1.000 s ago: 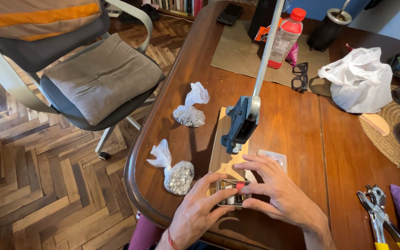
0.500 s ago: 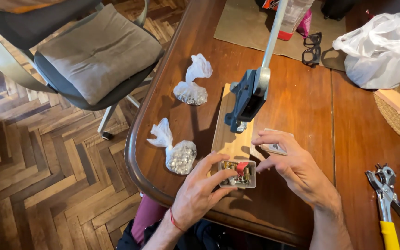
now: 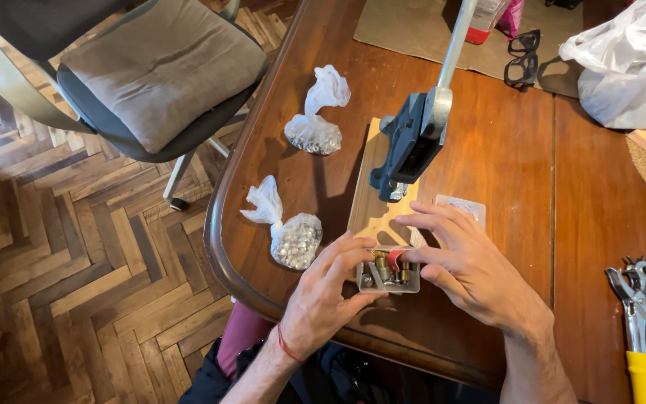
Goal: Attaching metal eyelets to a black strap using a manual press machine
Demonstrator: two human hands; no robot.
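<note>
Small clear box (image 3: 389, 271) of brass and silver metal bits sat near the table (image 3: 487, 150) edge, at the foot of a wooden board (image 3: 371, 202) under a blue hand press (image 3: 411, 142). Two knotted clear bags of silver pieces, one near (image 3: 293, 238), one farther (image 3: 314, 129), lay to its left. Left hand (image 3: 323, 295) cupped the box's left side, fingers half curled. Right hand (image 3: 465, 262) pinched a red piece (image 3: 395, 258) over the box, other fingers spread loose.

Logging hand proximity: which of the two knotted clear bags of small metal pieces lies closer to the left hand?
The nearer bag, right beside the left hand; the other bag lies farther up the table.
</note>
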